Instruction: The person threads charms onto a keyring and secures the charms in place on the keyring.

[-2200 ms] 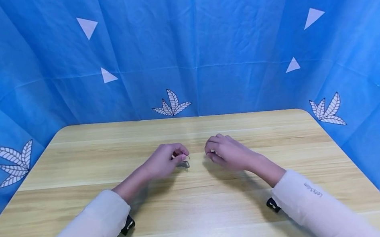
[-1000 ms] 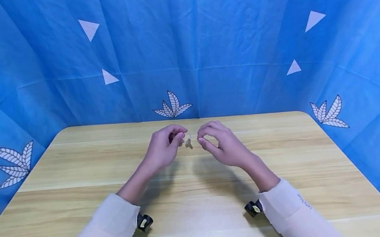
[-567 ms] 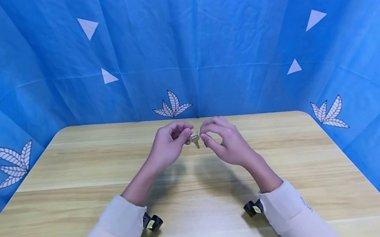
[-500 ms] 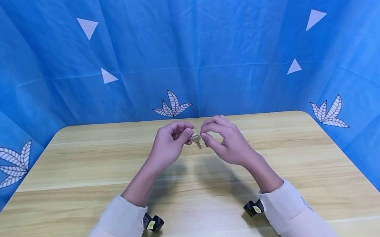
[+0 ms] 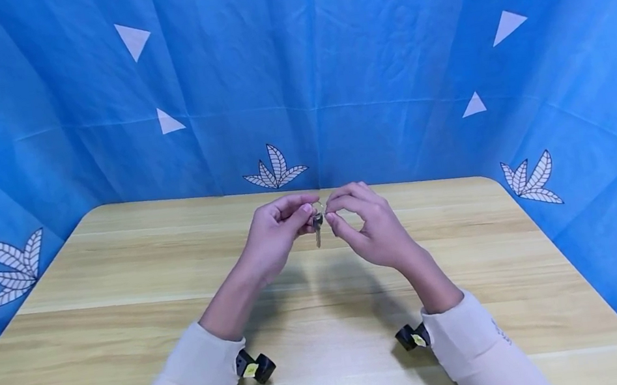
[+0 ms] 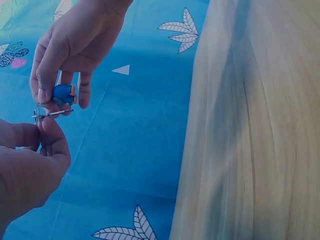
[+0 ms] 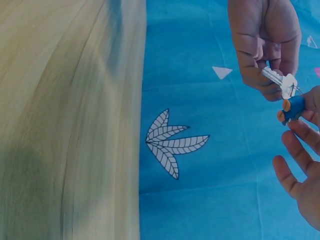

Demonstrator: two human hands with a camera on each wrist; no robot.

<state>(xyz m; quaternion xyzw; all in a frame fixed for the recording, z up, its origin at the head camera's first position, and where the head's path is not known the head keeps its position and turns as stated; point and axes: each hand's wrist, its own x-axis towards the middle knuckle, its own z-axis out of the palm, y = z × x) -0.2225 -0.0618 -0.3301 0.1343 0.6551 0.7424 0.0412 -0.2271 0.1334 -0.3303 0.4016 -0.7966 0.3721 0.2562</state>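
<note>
Both hands meet above the far middle of the table. My left hand [image 5: 273, 233] pinches a thin metal key ring [image 5: 319, 205] between thumb and index finger. From the ring hangs a silver key [image 5: 318, 230], blade down, turned nearly edge-on in the head view. My right hand [image 5: 369, 227] has thumb and index finger pinched at the ring's other side. Right at those fingertips is a small blue charm with orange parts [image 7: 294, 107], seen in both wrist views but hidden in the head view. In the left wrist view, the key [image 6: 60, 113] lies between the two hands.
The wooden table [image 5: 177, 270] has rounded far corners. A blue curtain [image 5: 243, 63] with white triangles and leaf prints stands behind it and at both sides. A small black camera is worn at each wrist.
Both hands have lifted from low over the table and come together. The left hand brought the ring and key rightward to the right fingertips. The key has turned edge-on.
</note>
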